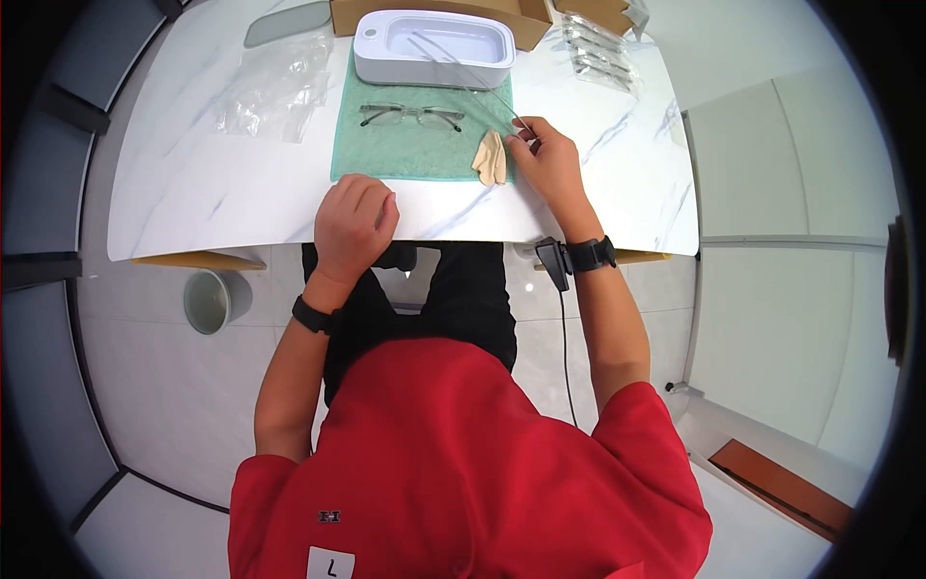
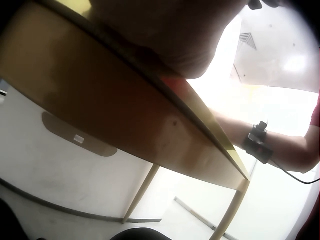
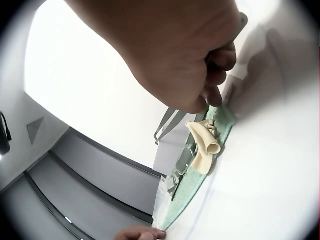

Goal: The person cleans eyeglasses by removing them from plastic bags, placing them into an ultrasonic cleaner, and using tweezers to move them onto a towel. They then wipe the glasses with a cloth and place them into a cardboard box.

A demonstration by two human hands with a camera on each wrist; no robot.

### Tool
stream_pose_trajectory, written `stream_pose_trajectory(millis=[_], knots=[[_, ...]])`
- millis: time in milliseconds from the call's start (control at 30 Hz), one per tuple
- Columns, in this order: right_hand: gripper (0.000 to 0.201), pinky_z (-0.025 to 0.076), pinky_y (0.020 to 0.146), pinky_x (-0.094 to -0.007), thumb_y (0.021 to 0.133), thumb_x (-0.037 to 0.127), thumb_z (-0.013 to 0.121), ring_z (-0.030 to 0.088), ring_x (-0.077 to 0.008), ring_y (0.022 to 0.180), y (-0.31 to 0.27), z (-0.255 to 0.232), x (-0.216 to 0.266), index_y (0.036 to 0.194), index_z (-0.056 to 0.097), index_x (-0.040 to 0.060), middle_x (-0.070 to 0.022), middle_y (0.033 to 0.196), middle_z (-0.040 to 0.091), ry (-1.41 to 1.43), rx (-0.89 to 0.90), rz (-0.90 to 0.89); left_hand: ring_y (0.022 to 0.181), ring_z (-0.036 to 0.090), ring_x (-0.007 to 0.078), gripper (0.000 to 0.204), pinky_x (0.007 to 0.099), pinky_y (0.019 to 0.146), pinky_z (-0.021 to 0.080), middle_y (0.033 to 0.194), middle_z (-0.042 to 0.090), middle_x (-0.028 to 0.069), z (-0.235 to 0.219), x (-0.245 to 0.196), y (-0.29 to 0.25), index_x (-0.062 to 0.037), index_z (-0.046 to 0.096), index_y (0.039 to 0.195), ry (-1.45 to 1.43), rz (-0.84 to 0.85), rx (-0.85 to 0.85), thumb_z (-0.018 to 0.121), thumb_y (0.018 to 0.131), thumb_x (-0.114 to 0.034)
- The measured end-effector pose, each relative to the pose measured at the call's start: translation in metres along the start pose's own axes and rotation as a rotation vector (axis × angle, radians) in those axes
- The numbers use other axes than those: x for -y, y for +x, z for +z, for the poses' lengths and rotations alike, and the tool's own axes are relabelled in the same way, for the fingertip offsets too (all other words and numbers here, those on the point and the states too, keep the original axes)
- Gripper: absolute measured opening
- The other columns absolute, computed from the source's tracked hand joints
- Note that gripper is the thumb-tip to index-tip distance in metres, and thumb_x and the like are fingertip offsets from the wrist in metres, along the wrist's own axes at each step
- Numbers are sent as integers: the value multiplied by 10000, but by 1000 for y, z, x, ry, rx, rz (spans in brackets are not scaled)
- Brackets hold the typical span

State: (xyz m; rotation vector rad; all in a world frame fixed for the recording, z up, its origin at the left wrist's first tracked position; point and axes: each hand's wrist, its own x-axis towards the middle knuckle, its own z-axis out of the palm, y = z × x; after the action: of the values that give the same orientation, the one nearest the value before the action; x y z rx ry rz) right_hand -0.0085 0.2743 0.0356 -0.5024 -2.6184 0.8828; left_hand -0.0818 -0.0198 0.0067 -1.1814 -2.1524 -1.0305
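My right hand is at the right edge of a green cloth, gripping long metal tweezers. Their two thin arms reach up and left, overlapping a white ultrasonic cleaner with a pale basin. In the right wrist view the tweezer tips stand slightly apart, and fingers hide the middle. Eyeglasses with clear lenses lie on the cloth in front of the cleaner. Beige finger cots lie beside the right hand. Nothing shows in my left hand, loosely curled at the table's front edge.
Clear plastic bags and a grey case are at the table's left. A cardboard box stands behind the cleaner. Several packaged items lie at the back right. A bin is on the floor.
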Motion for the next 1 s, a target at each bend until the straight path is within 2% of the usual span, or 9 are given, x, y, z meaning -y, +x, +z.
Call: stream_pose_trajectory(millis=[100,200,300,500,600,900,1000], knots=[[304,568,691,-376,882,184,745,704,-281,721,-1,0,7,1136,718,19,-131,920,743,-95,-73,-155,844,640,287,107,386,713,513,879,639,82,0,-1,0,-60,628,852,-2,-7,-1,722,806,-37],[293,577,698,-380,886,183,741,717,-293,751,-2,-4,12,1130,713,23,-132,931,745,-99,-92,-251,844,643,290,105,389,712,512,883,644,85,1,0,-1,-60,632,857,1,-8,-1,719,805,-31],[297,567,684,-355,885,194,755,703,-260,718,-1,-5,15,1114,719,8,-126,881,730,64,-87,-216,845,645,292,102,389,714,512,882,648,86,2,-1,0,-59,637,861,2,-7,3,717,805,-28],[301,449,615,-259,929,238,752,538,-82,665,12,-5,-22,1085,740,-20,0,749,637,482,-45,65,849,648,301,99,396,733,523,881,654,94,2,-2,-1,-47,639,860,28,2,16,715,807,-16],[315,417,613,-242,941,254,746,509,-60,687,7,-14,-24,1094,740,-21,27,752,614,482,-22,101,846,648,307,98,403,737,528,877,654,99,3,-3,-1,-41,637,859,35,8,20,714,807,-8],[332,454,664,-246,943,243,733,541,-82,713,2,0,-48,1122,731,-37,-4,808,662,573,-42,110,820,638,316,101,410,717,522,864,654,102,4,-4,-1,-39,629,853,46,10,19,707,806,4],[332,474,678,-246,955,224,718,586,-85,745,1,0,-45,1142,717,-51,-22,836,690,718,-72,118,815,634,317,102,410,710,519,863,655,102,5,-6,0,-40,625,857,63,10,16,704,809,6]])
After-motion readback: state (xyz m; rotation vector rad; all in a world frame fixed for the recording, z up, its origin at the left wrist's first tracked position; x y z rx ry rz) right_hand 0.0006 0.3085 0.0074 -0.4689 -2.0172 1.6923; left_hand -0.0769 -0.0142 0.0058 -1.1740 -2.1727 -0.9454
